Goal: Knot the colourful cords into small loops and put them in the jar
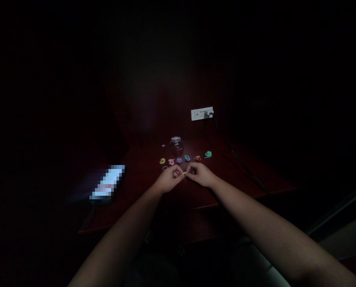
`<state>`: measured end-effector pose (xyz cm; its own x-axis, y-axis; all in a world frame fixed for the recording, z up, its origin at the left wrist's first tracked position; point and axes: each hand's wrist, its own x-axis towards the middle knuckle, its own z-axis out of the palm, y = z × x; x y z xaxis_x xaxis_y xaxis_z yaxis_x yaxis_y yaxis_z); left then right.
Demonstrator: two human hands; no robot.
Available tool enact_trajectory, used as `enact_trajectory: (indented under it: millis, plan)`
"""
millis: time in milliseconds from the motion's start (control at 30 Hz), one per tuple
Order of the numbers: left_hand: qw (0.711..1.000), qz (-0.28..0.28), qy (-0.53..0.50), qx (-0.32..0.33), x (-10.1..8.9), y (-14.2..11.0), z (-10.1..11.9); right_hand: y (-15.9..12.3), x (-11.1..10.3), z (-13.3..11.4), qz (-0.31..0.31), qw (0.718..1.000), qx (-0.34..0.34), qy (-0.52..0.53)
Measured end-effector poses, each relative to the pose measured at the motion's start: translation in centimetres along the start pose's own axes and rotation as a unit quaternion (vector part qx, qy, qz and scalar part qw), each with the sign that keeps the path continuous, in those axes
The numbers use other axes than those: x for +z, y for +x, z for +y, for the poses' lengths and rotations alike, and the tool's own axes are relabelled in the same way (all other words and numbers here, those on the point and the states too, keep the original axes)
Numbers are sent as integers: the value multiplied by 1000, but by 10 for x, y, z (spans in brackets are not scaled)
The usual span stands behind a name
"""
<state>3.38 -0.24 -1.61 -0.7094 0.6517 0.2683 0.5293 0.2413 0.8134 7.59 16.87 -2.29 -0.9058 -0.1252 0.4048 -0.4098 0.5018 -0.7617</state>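
My left hand and my right hand meet over the table, thumbs and fingers closed in a pinch. Between their fingertips is a small yellow band, which looks like a hair tie. Just beyond lies a row of little heaps of similar bands: yellow, pink, purple, blue, orange and green. A dark band rests close to my left hand, partly hidden. Behind the row stands a clear lidded jar, with a single purple band left of it.
A lit screen, blurred out, is at the left of the dark red table. On the back wall, a white socket holds a plug, and a dark cable runs down across the table's right side. The surroundings are very dark.
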Motion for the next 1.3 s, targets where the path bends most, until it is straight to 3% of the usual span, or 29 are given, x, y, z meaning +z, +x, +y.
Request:
enact_trajectory:
  millis: [900, 1300]
  plan:
    - [1000, 14, 2, 10, 0, -1, 7, -2, -2, -7, -8, 1000, -13, 10]
    - [1000, -6, -14, 7, 0, -1, 3, -2, -1, -6, -2, 1000, -16, 1]
